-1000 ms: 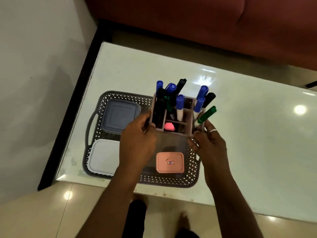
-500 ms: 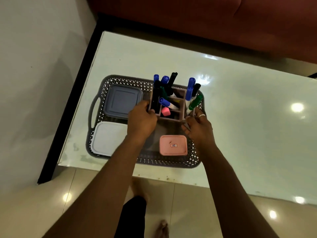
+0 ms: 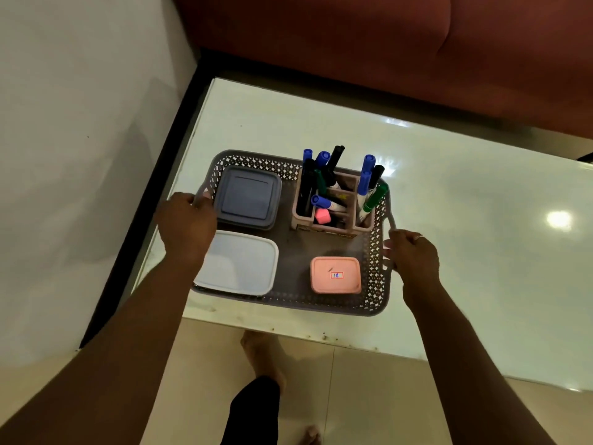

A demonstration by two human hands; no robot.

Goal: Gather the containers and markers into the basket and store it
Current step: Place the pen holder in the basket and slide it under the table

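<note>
head view:
basket (image 3: 373, 261): on table (image 3: 465, 220), near its front-left edge
left hand (image 3: 187, 224): fingers curled round left handle
right hand (image 3: 414, 255): fingers wrapped on right handle
blue box (image 3: 245, 196): back-left in basket
white box (image 3: 239, 263): front-left
pink box (image 3: 335, 275): front-right
marker holder (image 3: 333, 208): back-right, upright, markers (image 3: 367, 176) standing in it

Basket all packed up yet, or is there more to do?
Packed, it looks like: the grey-blue container, white container, pink container and the marker holder all sit inside the basket. Right now the left hand and right hand are each on a side handle. Left to do: lift it off the table and store it away.
</note>
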